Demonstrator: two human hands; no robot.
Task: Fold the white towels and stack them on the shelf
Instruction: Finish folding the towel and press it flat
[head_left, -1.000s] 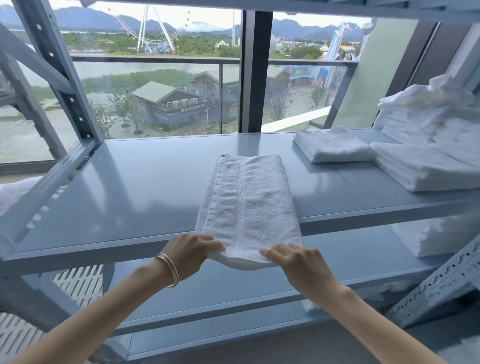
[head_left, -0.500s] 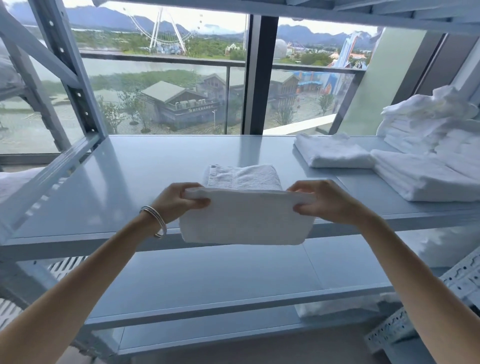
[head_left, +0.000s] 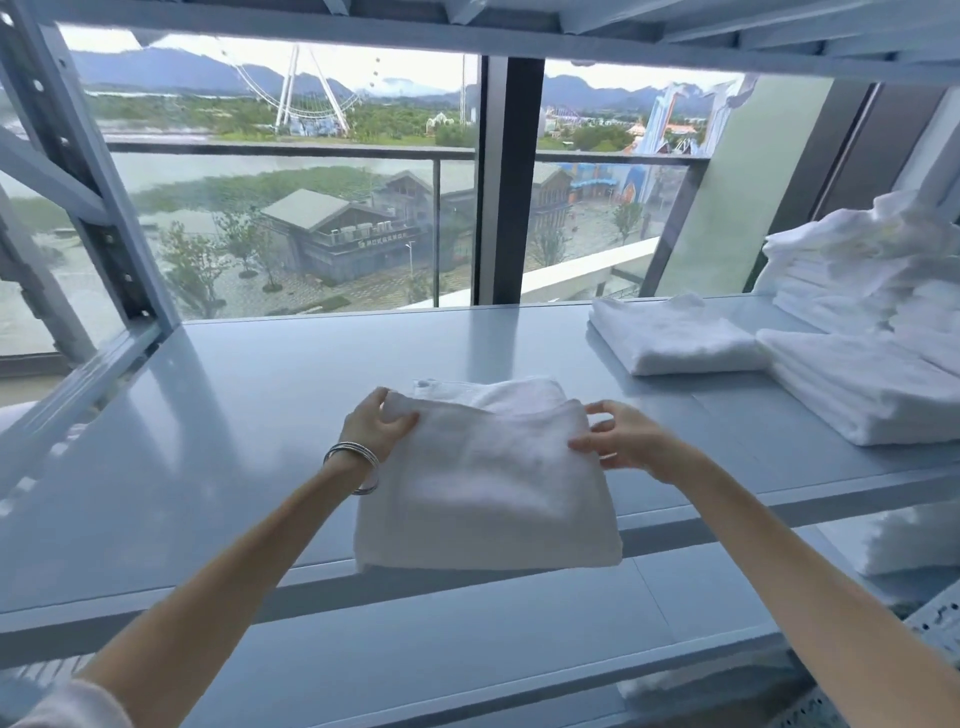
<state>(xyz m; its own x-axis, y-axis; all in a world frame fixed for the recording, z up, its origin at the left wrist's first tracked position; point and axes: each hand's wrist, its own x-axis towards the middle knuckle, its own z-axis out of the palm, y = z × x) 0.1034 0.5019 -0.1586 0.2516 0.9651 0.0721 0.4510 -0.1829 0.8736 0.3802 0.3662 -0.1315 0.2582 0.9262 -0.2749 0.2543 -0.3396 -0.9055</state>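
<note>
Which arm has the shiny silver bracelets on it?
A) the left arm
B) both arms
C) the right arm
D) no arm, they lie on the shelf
A: the thin silver metal bangles circle the wrist behind the left hand, which pinches the folded white terry towel, while the wrist behind the right hand is bare.

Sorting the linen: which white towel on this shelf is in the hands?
The folded towel at the shelf's front edge, left hand and right hand at its far corners; the others lie untouched at right.

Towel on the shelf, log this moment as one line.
towel: folded over, on shelf | left hand: pinches corner | right hand: at right edge
</note>
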